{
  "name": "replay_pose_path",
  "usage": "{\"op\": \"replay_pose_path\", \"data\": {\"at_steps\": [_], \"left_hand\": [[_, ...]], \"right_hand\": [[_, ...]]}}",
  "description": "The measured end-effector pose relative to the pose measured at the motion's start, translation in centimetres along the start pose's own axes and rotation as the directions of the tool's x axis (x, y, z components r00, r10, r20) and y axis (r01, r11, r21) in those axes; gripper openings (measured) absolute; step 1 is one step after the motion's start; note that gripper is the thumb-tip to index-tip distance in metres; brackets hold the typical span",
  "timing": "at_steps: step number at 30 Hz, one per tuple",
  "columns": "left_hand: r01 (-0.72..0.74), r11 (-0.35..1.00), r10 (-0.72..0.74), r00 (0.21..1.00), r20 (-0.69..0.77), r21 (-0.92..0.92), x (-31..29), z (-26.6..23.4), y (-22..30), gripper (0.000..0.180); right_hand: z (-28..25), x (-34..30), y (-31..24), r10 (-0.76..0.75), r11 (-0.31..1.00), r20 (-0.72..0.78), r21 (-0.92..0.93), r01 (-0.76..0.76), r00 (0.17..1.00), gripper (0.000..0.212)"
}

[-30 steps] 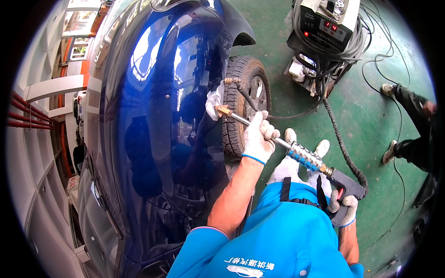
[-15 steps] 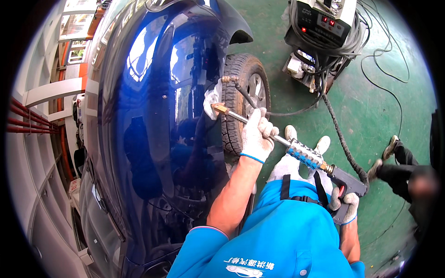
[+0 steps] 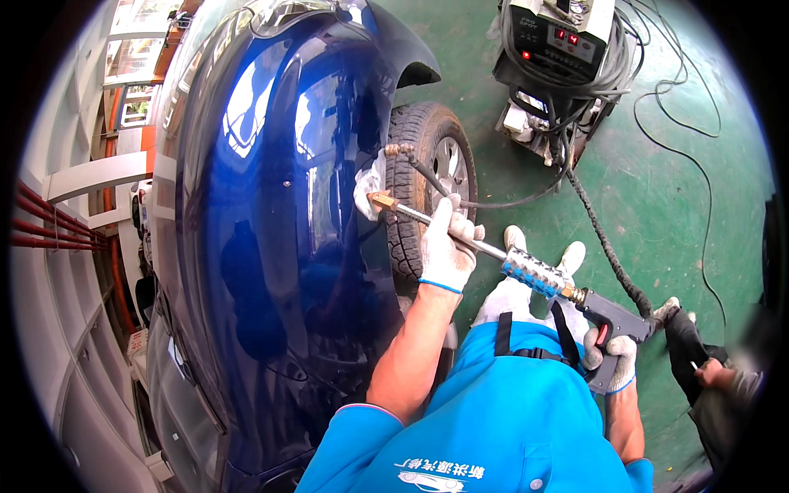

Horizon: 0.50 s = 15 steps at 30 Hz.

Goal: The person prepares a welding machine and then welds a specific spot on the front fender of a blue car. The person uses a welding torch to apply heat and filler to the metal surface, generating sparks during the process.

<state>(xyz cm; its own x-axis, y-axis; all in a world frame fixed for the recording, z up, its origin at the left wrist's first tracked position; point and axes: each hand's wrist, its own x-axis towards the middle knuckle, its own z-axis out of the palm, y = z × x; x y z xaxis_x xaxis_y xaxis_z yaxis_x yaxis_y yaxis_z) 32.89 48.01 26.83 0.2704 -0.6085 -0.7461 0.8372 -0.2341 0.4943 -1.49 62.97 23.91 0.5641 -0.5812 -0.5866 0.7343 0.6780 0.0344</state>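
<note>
A dent puller gun reaches across in front of me from lower right to upper left. My left hand, in a whitish work glove, is closed round its thin metal shaft. My right hand, gloved too, grips the black pistol handle by a red trigger. Between the hands sits a perforated metal sleeve with blue showing. The brass tip is at the wheel arch edge of the blue car body, near whitish film; whether it touches metal I cannot tell. A brass-coloured clamp with a black cable sits above it.
Beside the fender is a tyre. A welder unit with coiled cables and a lit red display stands far right; its thick hose runs to the gun. Thin cables cross the green floor. Another person's legs are at right.
The other person at right has stepped nearer, and a hand of theirs now shows. My view has shifted slightly; both my hands keep their grip on the gun.
</note>
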Motion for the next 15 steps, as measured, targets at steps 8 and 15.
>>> {"op": "replay_pose_path", "data": {"at_steps": [8,15], "left_hand": [[0.115,0.993,-0.116,0.993,0.033,0.031,-1.8,0.5,-7.9,0.011],[0.150,0.984,-0.120,0.957,0.262,-0.095,-2.3,-1.4,-9.1,0.021]], "right_hand": [[0.7,0.0,-0.6,0.011,1.000,-0.029,0.017,-0.010,1.000,0.047],[1.6,0.0,-0.8,0.010,0.999,-0.017,-0.030,-0.010,1.000,0.046]]}}
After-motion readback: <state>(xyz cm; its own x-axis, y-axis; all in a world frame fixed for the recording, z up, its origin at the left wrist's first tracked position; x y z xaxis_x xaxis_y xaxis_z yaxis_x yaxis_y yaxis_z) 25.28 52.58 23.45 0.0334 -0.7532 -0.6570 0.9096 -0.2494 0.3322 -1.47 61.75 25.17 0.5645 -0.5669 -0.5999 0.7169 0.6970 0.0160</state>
